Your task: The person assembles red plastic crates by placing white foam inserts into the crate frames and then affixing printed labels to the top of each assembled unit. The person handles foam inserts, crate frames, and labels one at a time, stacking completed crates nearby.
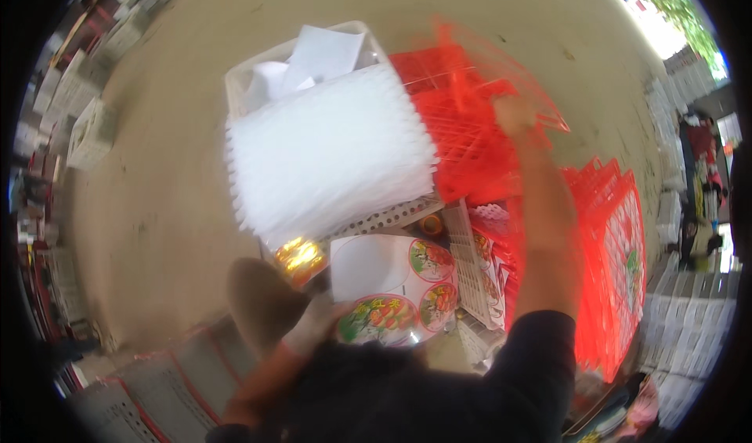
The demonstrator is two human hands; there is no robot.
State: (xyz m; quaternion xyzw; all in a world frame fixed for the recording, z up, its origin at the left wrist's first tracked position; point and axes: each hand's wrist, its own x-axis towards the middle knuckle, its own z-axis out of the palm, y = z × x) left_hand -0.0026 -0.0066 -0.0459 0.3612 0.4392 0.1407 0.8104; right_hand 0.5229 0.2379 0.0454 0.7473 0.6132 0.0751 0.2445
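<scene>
My left hand (315,323), in a pale glove, closes on the left edge of a white sheet of round labels (376,271). The labels show red and green fruit pictures, and one large white area on the sheet has no picture. Out to the far right, my right hand (515,115) is closed at the edge of a red plastic mesh basket (470,118). Both hand and basket are smeared by motion, so the exact finger placing is unclear. A shiny gold packet (300,260) lies just beyond my left hand.
A thick stack of white foam sheets (329,149) rests on a pale crate (239,83) ahead. More red baskets (607,263) stand nested at right. A roll of tape (431,224) sits among crates near the labels. White crates (681,325) are piled along the right side.
</scene>
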